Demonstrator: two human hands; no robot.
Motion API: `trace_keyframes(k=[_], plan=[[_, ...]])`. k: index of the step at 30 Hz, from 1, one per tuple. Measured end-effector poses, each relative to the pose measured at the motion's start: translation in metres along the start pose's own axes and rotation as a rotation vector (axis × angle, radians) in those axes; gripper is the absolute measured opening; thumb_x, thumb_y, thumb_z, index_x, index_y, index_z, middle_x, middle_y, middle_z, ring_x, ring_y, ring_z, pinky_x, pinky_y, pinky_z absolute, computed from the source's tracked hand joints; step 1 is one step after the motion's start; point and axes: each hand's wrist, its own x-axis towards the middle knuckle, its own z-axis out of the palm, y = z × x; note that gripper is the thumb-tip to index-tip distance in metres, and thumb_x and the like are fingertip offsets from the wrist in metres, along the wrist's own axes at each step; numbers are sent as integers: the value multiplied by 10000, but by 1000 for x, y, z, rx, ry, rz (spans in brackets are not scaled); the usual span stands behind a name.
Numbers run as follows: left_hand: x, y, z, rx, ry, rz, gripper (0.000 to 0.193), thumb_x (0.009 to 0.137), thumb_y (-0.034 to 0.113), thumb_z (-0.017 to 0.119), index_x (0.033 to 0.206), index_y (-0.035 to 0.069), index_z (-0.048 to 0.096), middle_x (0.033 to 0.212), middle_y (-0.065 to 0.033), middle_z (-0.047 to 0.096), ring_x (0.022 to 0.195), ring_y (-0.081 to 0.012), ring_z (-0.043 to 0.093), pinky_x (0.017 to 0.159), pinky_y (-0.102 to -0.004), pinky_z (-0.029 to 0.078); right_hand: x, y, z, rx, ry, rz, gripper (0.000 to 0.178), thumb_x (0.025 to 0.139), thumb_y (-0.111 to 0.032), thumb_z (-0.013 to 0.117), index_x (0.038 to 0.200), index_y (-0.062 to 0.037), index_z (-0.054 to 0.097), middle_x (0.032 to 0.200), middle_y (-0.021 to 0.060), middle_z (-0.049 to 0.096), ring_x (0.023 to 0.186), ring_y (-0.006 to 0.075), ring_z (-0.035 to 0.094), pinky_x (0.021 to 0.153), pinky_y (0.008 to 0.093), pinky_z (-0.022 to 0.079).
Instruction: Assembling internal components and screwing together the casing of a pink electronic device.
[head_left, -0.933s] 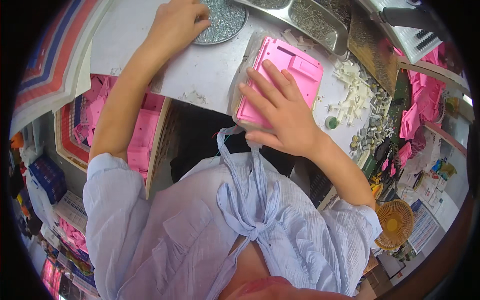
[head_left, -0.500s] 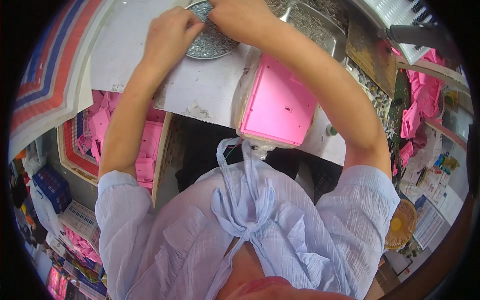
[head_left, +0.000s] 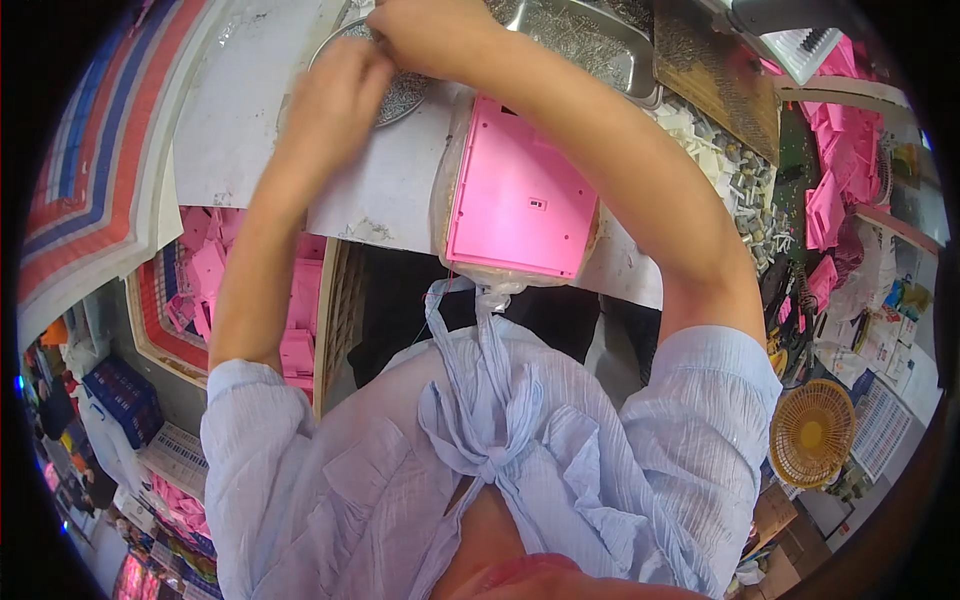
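Reaching together, left hand (head_left: 335, 90) and right hand (head_left: 430, 35) pinched, seemingly, small parts in the round metal dish (head_left: 400, 95); pink casing (head_left: 520, 195) lay below their grip, overhanging, liable to slip off.

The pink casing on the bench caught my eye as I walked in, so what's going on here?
A person in a light blue shirt has both hands over a round metal dish of small silvery parts at the far side of the bench. The left hand and right hand meet above it. The pink casing lies untouched, face down, at the bench's near edge.
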Motion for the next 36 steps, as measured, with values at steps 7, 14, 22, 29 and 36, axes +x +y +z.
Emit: trace_keyframes(k=[7, 14, 22, 29, 36], plan=[[-10, 75, 10, -415, -163, -79, 132, 862, 143, 732, 871, 12, 717, 855, -99, 671, 755, -255, 621, 681, -352, 492, -101, 37, -111, 897, -31, 549, 58, 893, -31, 718, 943, -3, 711, 912, 39, 721, 852, 145, 685, 754, 288, 555], [-9, 77, 19, -77, -88, 211, 97, 830, 163, 762, 874, 79, 736, 918, -53, 700, 826, -257, 675, 735, -404, 485, -190, 64, -121, 1117, -12, 724, 143, 902, -64, 745, 1004, 32, 716, 914, 68, 731, 820, 117, 678, 728, 271, 558], [-3, 68, 1, -191, -52, -147, 144, 863, 191, 749, 920, 59, 744, 956, -70, 705, 872, -267, 681, 780, -410, 490, -195, 62, -99, 1044, -112, 807, 194, 919, -119, 749, 1027, 41, 768, 885, 80, 760, 775, 121, 673, 698, 263, 540], [7, -4, -7, 329, -198, -51, 178, 906, 188, 725, 979, 26, 729, 973, -99, 710, 876, -289, 692, 786, -376, 531, -196, 49, -92, 729, 3, 605, 172, 899, -176, 755, 949, -14, 785, 851, 98, 746, 725, 161, 671, 668, 296, 527], [4, -8, -3, 148, -100, -187, 166, 881, 190, 737, 940, 35, 719, 917, -98, 702, 842, -279, 688, 772, -386, 527, -199, 54, -83, 733, -14, 572, 173, 892, -183, 762, 938, -17, 781, 814, 68, 726, 725, 142, 657, 678, 288, 517]])
